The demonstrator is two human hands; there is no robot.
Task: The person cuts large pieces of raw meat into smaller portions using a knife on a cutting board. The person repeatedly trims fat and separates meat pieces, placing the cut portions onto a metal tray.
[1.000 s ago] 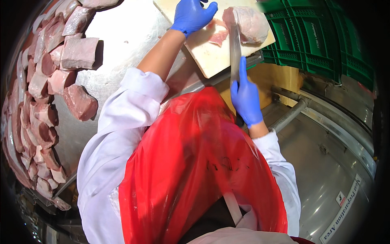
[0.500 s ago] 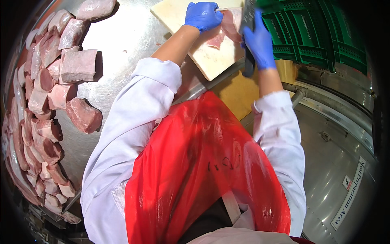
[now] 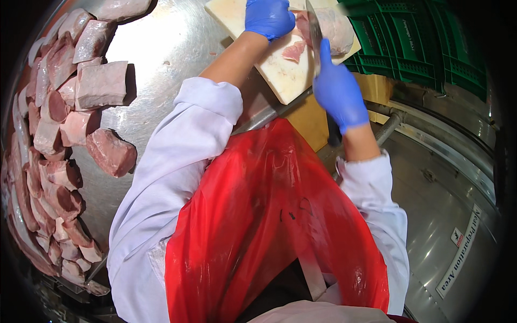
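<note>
Steel makes up the broad table [image 3: 167, 59] on the left, its far side crowded with cut pieces of meat [image 3: 48, 137]; a red apron [image 3: 264, 215] covers the person's front between white sleeves [image 3: 167, 156], and green crates [image 3: 404, 40] stand at the upper right. A pale cutting board [image 3: 280, 78] lies at the top, bearing a large lump of meat [image 3: 338, 32] at its right side. The knife [image 3: 314, 29] points upward, its blade across the lump's left end, though whether it touches cannot be told. Blue-gloved, the right hand [image 3: 340, 94] is clamped on the knife, one finger stretched along it; the left hand [image 3: 268, 19], also blue-gloved, has its fingers curled over the board, and I cannot tell if they grip anything. Near it lies a small pink scrap [image 3: 293, 51]
</note>
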